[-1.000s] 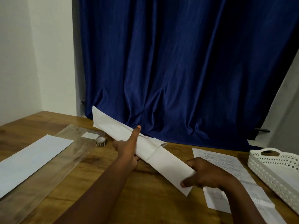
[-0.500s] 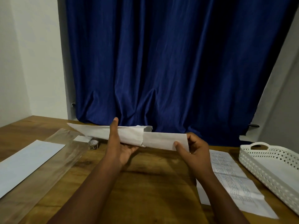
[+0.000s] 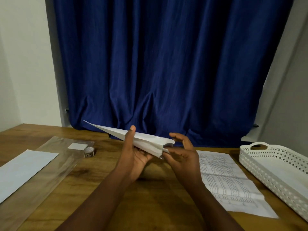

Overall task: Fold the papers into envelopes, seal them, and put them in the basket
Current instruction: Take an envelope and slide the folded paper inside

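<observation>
I hold a long white envelope [image 3: 146, 140] in the air above the middle of the wooden table [image 3: 150, 205], seen almost edge-on with its pointed end toward the left. My left hand [image 3: 135, 155] grips it from below, thumb on top. My right hand [image 3: 181, 152] is at its open right end, where a folded paper [image 3: 165, 150] barely sticks out; the fingers pinch that paper. A printed sheet [image 3: 230, 184] lies flat to the right. The white perforated basket [image 3: 260, 162] stands at the far right.
A white sheet [image 3: 23, 170] lies at the left on a clear plastic sleeve [image 3: 55, 165]. A small tape roll [image 3: 89, 151] and a small white label [image 3: 77, 146] sit on the sleeve's far end. A blue curtain [image 3: 166, 72] hangs behind the table.
The folded paper has slid almost fully into the envelope. The envelope has turned edge-on and my right hand has moved left up to its opening.
</observation>
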`<state>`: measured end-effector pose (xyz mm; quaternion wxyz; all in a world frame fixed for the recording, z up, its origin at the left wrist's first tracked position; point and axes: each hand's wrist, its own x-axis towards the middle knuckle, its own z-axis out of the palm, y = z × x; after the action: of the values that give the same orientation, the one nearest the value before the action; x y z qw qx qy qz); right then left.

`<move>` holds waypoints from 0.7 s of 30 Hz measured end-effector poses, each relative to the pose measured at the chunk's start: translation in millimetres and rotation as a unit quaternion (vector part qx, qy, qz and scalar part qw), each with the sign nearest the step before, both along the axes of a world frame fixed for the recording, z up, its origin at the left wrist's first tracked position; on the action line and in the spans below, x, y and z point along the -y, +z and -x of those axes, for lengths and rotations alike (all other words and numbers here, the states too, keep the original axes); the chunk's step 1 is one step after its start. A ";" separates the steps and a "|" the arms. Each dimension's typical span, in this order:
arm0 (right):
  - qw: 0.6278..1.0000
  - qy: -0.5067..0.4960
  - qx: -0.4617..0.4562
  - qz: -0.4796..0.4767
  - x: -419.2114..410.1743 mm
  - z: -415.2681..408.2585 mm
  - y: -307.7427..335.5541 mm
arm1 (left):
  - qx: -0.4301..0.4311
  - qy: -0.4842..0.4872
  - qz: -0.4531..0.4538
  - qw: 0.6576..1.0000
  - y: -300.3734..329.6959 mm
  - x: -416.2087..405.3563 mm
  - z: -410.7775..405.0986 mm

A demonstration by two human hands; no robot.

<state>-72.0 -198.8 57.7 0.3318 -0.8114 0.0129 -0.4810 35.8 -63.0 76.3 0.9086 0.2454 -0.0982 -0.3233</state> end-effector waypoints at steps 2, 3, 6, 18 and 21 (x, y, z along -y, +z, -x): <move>0.999 -0.031 -0.007 -0.001 -1.7 -2.1 -2.1 | 0.011 -0.012 -0.002 1.000 -3.9 6.6 8.4; 0.999 -0.042 -0.009 -0.003 -2.5 -2.3 -2.1 | 0.013 -0.018 -0.001 1.000 -5.1 8.7 10.8; 0.999 -0.045 -0.015 0.020 -3.1 -1.9 -0.9 | 0.016 -0.012 0.004 1.000 -6.5 10.1 9.4; 0.996 -0.074 -0.034 0.046 0.3 -2.9 -4.1 | 0.018 -0.018 -0.001 1.000 -6.5 8.4 14.6; 0.998 -0.053 -0.025 0.020 -6.6 0.7 3.1 | 0.028 -0.029 0.013 0.999 -8.8 10.5 14.1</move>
<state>-72.7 -192.2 60.8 0.2886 -0.8280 0.0546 -0.4777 21.7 -73.6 67.5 0.8989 0.2395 -0.1348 -0.3412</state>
